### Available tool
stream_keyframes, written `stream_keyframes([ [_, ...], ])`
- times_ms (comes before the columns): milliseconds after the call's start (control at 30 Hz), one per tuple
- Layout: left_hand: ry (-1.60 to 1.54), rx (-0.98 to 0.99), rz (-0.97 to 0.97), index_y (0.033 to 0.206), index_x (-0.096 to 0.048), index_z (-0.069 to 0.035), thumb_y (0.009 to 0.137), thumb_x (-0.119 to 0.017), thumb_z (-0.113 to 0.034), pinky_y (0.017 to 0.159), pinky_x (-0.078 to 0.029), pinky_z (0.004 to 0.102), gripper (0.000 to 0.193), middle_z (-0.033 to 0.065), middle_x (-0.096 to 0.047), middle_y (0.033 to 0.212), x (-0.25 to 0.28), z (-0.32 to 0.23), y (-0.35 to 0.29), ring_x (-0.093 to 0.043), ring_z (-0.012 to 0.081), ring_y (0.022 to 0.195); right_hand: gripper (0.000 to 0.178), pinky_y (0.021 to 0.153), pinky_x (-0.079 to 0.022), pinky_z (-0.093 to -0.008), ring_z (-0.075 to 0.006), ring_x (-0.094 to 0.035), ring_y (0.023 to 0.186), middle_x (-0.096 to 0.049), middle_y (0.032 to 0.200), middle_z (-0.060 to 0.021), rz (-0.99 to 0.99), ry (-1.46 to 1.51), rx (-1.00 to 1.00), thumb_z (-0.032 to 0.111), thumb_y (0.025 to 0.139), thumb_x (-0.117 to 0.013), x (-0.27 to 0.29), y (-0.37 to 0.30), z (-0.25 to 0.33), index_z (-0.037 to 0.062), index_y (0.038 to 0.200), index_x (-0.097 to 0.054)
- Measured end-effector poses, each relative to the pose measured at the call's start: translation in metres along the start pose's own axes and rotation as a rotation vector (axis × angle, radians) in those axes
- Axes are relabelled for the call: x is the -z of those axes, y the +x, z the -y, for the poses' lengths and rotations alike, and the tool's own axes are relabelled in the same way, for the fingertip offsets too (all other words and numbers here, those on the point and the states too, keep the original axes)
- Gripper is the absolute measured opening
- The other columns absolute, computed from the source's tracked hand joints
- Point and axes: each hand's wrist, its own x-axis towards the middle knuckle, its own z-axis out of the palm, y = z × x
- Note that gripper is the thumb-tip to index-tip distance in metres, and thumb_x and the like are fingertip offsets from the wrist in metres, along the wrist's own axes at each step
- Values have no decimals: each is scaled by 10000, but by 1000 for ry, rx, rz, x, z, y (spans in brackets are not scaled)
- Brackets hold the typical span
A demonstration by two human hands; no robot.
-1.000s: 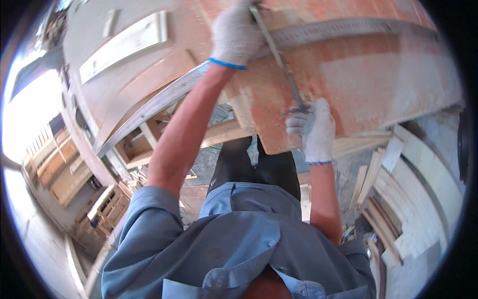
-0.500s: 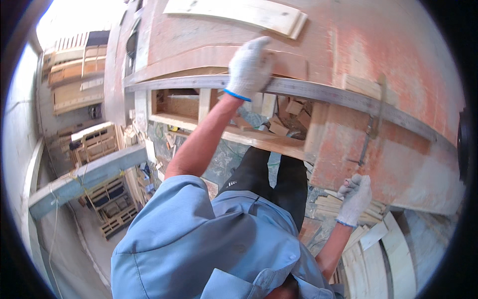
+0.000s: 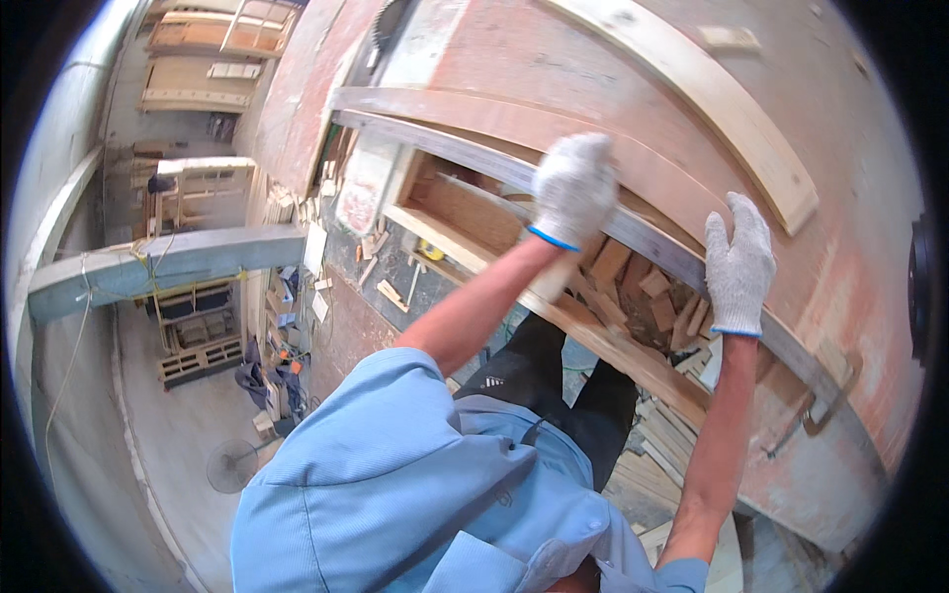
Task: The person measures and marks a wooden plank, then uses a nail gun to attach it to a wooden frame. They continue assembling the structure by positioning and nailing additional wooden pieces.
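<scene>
A long grey bar (image 3: 445, 145) runs slantwise across the front of the reddish worktable (image 3: 514, 59). Against its far side lies a thin brown wooden board (image 3: 465, 109), with a narrow gap between them in the middle. My left hand (image 3: 576, 188), in a white knitted glove, is closed over the bar near this board; its fingertips are hidden and slightly blurred. Farther right, my gloved right hand (image 3: 741, 267) is above the bar with thumb and fingers apart, holding nothing visible. A metal clamp (image 3: 840, 390) sits across the bar's right end.
Beyond the brown board lies a pale plank (image 3: 727, 109). A toothed saw blade (image 3: 388, 22) shows at the far left of the table. Offcuts (image 3: 652, 282) fill an opening in the wooden frame before me. A fan (image 3: 229, 465) stands on the floor, left of a grey beam (image 3: 188, 259).
My right hand has left the clamp's handle and risen to the bar, its fingers now spread. My left hand stays over the bar. The whole view has turned.
</scene>
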Motion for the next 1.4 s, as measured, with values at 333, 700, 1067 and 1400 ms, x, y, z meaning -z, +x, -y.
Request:
stream_keyframes([
  [333,-68,-150,138,955,-659,-98,826,-659,-135,820,-536,479,135,148,-683,885,34,93,72,-662,346,859,268,875,-488,-476,-354,-636,963,-681,1006,-158,84,-270,79,306,1010,-598,-79,46,-15,62,1031,-706],
  [700,86,75,628,946,-655,-22,1042,-472,-410,747,-478,542,439,273,-654,894,40,198,115,-638,484,904,495,733,-554,-519,-376,-703,782,-714,766,-174,11,-359,-74,480,978,-537,-51,62,-32,90,745,-735],
  [1067,67,-62,597,859,-726,-88,935,-629,-271,646,-563,457,220,191,-713,824,28,172,96,-717,362,781,255,631,-513,-477,-346,-653,695,-642,731,-151,174,-555,186,192,1003,-507,-41,58,-71,105,796,-627],
  [1400,-73,34,462,772,-688,-74,881,-648,-354,704,-552,509,303,194,-704,734,31,156,96,-711,396,722,438,785,-464,-457,-360,-597,837,-629,900,-235,239,-291,-247,377,1071,-518,-27,51,-93,-32,952,-622],
])
